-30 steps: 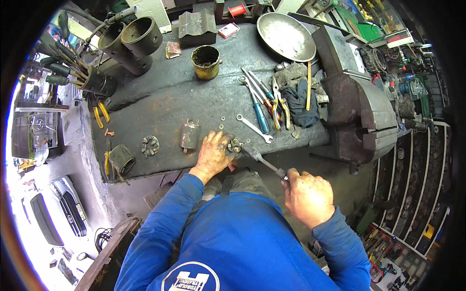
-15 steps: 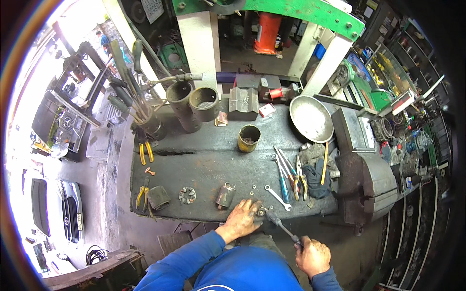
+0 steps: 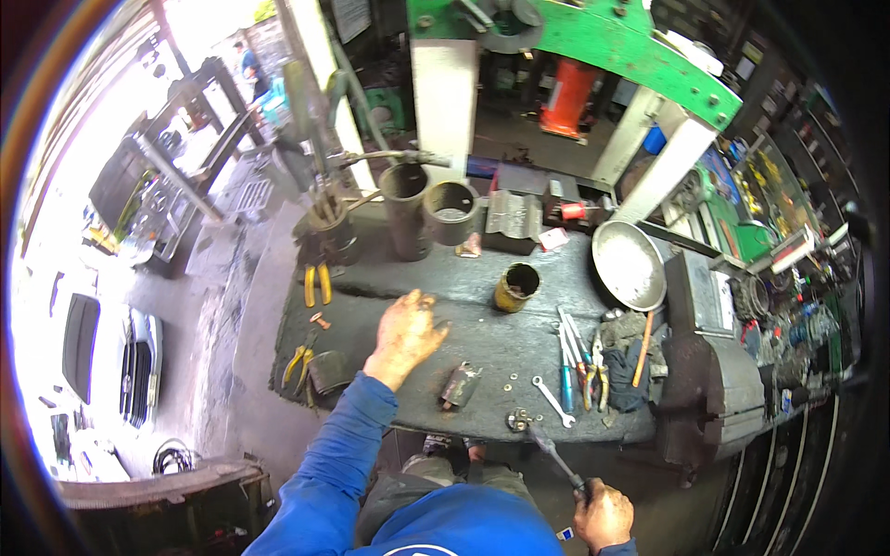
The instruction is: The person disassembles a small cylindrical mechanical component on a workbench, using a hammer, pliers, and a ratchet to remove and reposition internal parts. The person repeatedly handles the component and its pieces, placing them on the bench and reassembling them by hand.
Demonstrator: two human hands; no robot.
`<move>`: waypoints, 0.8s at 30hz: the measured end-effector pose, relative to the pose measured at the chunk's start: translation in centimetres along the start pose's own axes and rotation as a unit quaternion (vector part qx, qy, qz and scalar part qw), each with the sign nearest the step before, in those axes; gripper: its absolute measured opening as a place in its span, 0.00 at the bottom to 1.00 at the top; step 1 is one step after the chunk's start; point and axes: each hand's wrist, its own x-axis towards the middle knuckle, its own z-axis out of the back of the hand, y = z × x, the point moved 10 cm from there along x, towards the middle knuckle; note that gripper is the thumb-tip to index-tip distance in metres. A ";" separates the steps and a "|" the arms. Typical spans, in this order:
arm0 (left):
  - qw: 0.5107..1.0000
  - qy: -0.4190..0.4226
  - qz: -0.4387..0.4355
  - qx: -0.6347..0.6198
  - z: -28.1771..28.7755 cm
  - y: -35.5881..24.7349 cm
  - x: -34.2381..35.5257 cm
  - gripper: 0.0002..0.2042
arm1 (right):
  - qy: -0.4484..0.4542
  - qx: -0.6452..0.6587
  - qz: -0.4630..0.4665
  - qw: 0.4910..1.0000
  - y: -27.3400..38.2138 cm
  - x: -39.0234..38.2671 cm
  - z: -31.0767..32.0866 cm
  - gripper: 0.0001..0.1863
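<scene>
My left hand (image 3: pixel 405 338) is over the middle-left of the dark workbench (image 3: pixel 389 278), fingers apart and holding nothing that shows. My right hand (image 3: pixel 604 514) is closed round the black handle of a ratchet-like metal tool (image 3: pixel 554 454), below the bench's near edge. The tool's grey shaft slants up to a small round metal part (image 3: pixel 518 421) at that edge. A small metal cylinder (image 3: pixel 459 385) lies between my left hand and that part. Beside the small part is a combination wrench (image 3: pixel 554 402). Left of my forearm lie yellow-handled pliers (image 3: pixel 298 365) and a dark curved piece (image 3: pixel 330 372).
A yellowish can (image 3: pixel 516 288) stands mid-bench, with a metal bowl (image 3: pixel 629 265) behind right. Screwdrivers (image 3: pixel 566 357), pliers (image 3: pixel 595 372) and rags (image 3: pixel 628 371) lie right, before a big vise (image 3: pixel 714 389). Tall metal cups (image 3: pixel 405 211) stand back left, near yellow-handled cutters (image 3: pixel 318 285).
My left hand has left the small round part and moved up and left across the bench. My right hand still grips the tool. The whole view has shifted and tilted.
</scene>
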 end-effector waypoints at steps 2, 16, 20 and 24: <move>1.000 -0.018 -0.013 -0.016 0.6 0.0 -1.8 0.29 | 0.023 -0.039 0.008 0.999 -0.7 0.4 -0.9 0.17; 0.958 -0.110 0.262 -0.027 9.6 22.6 -11.7 0.23 | 0.001 0.009 -0.004 1.000 0.7 0.6 0.9 0.15; 0.983 -0.118 0.083 -0.118 5.6 13.3 -5.9 0.22 | 0.005 -0.011 -0.039 0.999 1.3 0.4 1.7 0.16; 0.962 -0.082 -0.127 -0.227 0.4 -0.4 1.6 0.20 | 0.021 0.000 -0.061 0.998 1.7 0.1 1.6 0.18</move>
